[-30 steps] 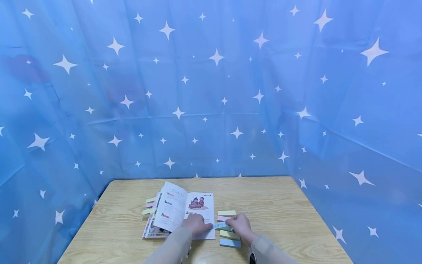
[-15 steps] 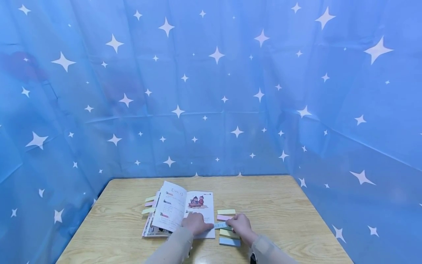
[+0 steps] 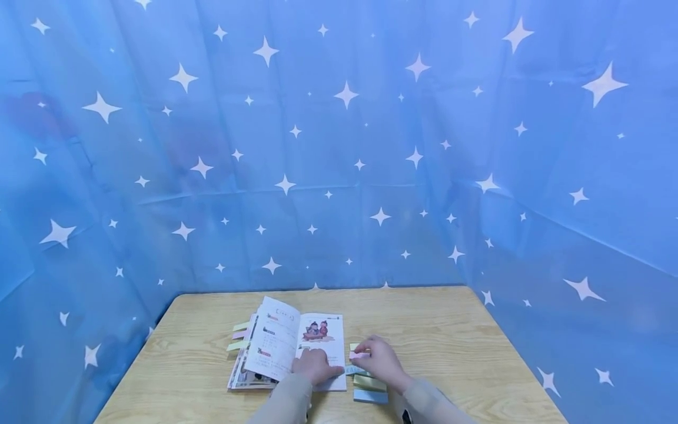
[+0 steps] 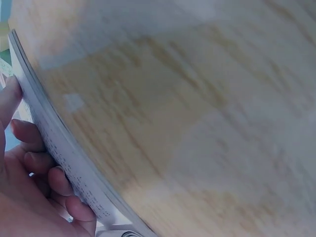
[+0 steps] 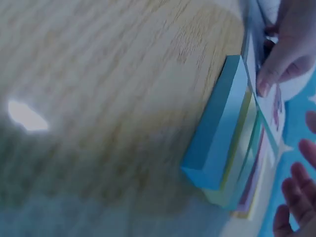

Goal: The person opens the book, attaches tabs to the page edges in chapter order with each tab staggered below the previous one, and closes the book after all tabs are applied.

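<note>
An open book [image 3: 335, 338] lies on the table with its left pages standing partly raised. My left hand [image 3: 315, 366] rests on the right-hand page, thumb pressing at the page's outer edge, where a light blue sticky strip with writing [image 3: 354, 370] sticks out. The left wrist view shows its other fingers [image 4: 60, 180] loosely curled on the print. My right hand [image 3: 385, 364] hovers over the row of sticky note pads, fingers loosely bent and nothing held. Beneath it are a pink pad [image 3: 358, 355], a yellow pad [image 3: 369, 383] and a blue pad [image 5: 217, 128]; a green one is partly hidden.
Yellow-green and pink page tabs [image 3: 240, 334] jut from the book's left side. The wooden table [image 3: 439, 330] ends at a blue curtain [image 3: 339, 147] printed with white stars.
My right hand has let go of the blue strip and lifted its fingers up and away from it. The left hand keeps its place on the page.
</note>
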A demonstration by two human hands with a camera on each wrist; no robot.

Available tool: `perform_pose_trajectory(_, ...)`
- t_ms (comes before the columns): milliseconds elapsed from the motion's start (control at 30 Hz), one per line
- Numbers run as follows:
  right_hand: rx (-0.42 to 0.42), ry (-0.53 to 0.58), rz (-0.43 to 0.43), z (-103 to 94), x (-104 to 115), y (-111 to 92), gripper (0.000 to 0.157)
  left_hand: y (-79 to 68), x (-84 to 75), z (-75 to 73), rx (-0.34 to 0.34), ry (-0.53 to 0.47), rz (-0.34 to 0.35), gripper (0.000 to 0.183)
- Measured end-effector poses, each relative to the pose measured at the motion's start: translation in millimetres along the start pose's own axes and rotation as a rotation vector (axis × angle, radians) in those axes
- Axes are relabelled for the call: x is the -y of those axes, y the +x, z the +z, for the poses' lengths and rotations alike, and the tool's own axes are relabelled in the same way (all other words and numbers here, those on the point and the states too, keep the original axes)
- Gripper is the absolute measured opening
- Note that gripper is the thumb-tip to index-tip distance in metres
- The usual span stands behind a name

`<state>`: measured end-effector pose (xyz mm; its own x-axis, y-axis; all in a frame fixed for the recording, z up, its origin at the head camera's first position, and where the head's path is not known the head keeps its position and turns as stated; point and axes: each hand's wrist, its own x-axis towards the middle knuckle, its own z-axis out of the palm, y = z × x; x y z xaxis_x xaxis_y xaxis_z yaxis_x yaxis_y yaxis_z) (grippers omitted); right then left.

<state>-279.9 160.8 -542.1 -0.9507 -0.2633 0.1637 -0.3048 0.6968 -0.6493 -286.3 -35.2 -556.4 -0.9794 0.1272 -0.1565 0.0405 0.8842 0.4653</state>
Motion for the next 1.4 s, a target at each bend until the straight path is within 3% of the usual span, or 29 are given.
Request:
perform_pose_trajectory(67, 0.045, -0.13, -0.092, 2.1, 3, 3, 0.033, -0.4, 0.1, -1.4, -0.012, -0.005, 0.01, 0.044)
perform_pose_trajectory(133, 0.101, -0.24, -0.13, 4.5, 6, 6, 0.045, -0.4, 0.6, -1.8, -0.02, -0.012, 0.016, 0.044)
perform_pose_trajectory(267, 0.218, -0.343, -0.092, 8.6, 11, 7, 0.057, 0.3, 3.3, 0.9, -0.001, -0.028, 0.031, 0.041)
perform_pose_trajectory(467, 0.269, -0.353, -0.04, 12.9, 9, 5, 0.055, 1.7, 8.5, 4.0, 0.03, -0.047, 0.058, 0.04)
perform_pose_trajectory(667, 0.292, -0.351, -0.035, 14.6, 15, 15, 0.055, 10.3, 10.5, 9.2, -0.046, 0.006, 0.006, 0.045)
perform_pose_trajectory(833, 0.263, -0.364, -0.032, 12.6, 18, 23, 0.053, 17.9, 5.8, 10.9, -0.087, 0.01, -0.024, 0.048)
perform_pose_trajectory(1167, 0.203, -0.362, -0.068, 14.1, 16, 21, 0.048, 17.2, 2.9, 4.1, -0.041, 0.031, -0.007, 0.063)
perform_pose_trajectory(1400, 0.257, -0.31, -0.005, 19.4, 13, 22, 0.037, 7.9, -5.4, -2.5, -0.011, 0.003, -0.057, 0.056)
